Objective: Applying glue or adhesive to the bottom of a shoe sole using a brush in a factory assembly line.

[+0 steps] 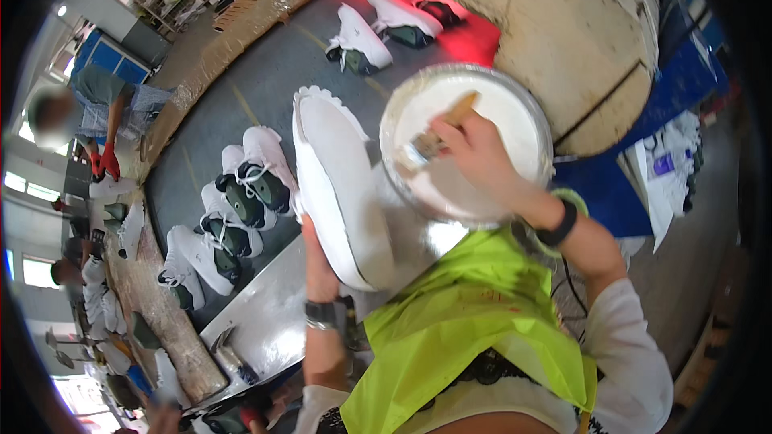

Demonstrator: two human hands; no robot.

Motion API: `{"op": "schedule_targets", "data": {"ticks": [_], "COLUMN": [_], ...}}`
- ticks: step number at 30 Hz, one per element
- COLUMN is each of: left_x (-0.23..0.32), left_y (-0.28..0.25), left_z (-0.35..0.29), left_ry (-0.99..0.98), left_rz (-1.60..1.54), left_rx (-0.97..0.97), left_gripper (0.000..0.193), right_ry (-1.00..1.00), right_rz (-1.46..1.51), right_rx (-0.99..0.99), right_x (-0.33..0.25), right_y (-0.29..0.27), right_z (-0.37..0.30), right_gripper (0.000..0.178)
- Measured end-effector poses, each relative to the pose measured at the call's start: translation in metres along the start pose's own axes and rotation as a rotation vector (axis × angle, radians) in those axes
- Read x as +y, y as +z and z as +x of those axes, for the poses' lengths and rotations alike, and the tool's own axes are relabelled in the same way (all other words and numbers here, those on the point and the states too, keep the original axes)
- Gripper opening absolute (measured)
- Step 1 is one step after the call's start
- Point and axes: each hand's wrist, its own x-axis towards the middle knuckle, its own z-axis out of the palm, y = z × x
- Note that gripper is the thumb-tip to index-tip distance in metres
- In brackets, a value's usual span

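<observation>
My left hand (318,255) grips a white shoe sole (338,185) from below and holds it on edge, its tread side turned to the right. My right hand (481,162) holds a wooden-handled brush (438,135) with its bristles down in a round metal pot (540,116) of white glue. The pot stands just right of the sole. A yellow-green apron (458,321) covers my lap below both hands.
White and dark green shoes (241,193) lie in a row on a grey conveyor belt (265,80), two more shoes (378,28) farther along. A hammer (229,354) rests on the metal bench. A person in red gloves (100,162) works at the far left.
</observation>
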Motion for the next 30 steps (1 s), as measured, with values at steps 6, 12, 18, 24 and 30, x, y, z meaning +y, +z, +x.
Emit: {"op": "schedule_targets", "data": {"ticks": [6, 12, 18, 24, 30], "left_x": [0.053, 0.041, 0.056, 0.063, 0.063], "left_y": [-0.081, -0.106, -0.082, -0.095, -0.129], "left_z": [0.242, 0.388, 0.333, 0.140, 0.134], "left_ry": [-0.081, 0.125, 0.013, 0.923, 0.219], "left_rz": [0.000, 1.442, 1.550, 1.798, 1.533], "left_rx": [0.068, 0.585, 0.595, 0.844, 0.844], "left_gripper": [0.067, 0.083, 0.069, 0.059, 0.094], "right_ry": [0.061, 0.157, 0.153, 0.137, 0.113], "right_rz": [0.043, 0.047, 0.074, 0.144, 0.202], "right_rx": [0.128, 0.137, 0.096, 0.022, -0.022], "right_x": [-0.013, -0.003, -0.011, -0.022, -0.026], "right_y": [-0.043, -0.051, -0.051, -0.059, -0.054], "right_z": [0.005, 0.024, 0.009, -0.023, -0.040], "right_gripper": [0.022, 0.019, 0.021, 0.021, 0.022]}}
